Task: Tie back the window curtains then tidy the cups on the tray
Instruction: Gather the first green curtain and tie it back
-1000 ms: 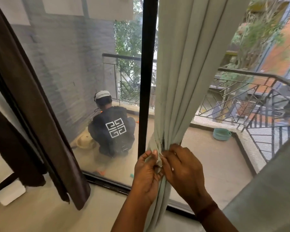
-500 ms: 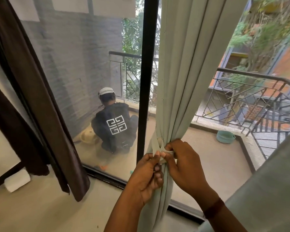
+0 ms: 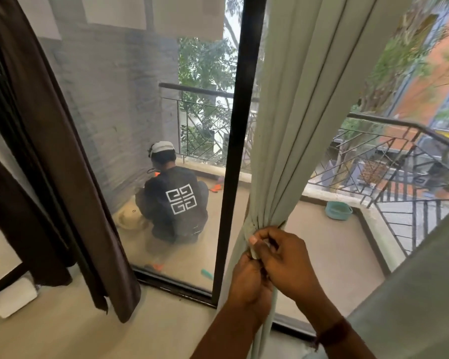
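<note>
A pale green curtain [image 3: 295, 125] hangs in front of the window and is gathered into a tight bunch at its waist. A tie band [image 3: 248, 229] of the same cloth wraps that bunch. My right hand [image 3: 282, 257] pinches the end of the tie band against the gathered folds. My left hand [image 3: 249, 283] sits just below, fingers curled round the curtain and the tie. A dark brown curtain [image 3: 50, 151] hangs loose at the left. No cups or tray are in view.
A black window frame post [image 3: 240, 125] stands just left of the green curtain. Behind the glass a person [image 3: 175, 200] squats on the balcony, with a teal bowl [image 3: 338, 210] near the railing. A white roll [image 3: 13, 297] lies on the floor at the left.
Both hands have shifted slightly right and down on the gathered curtain. My right hand now covers more of the tie, and my left hand has slid under it.
</note>
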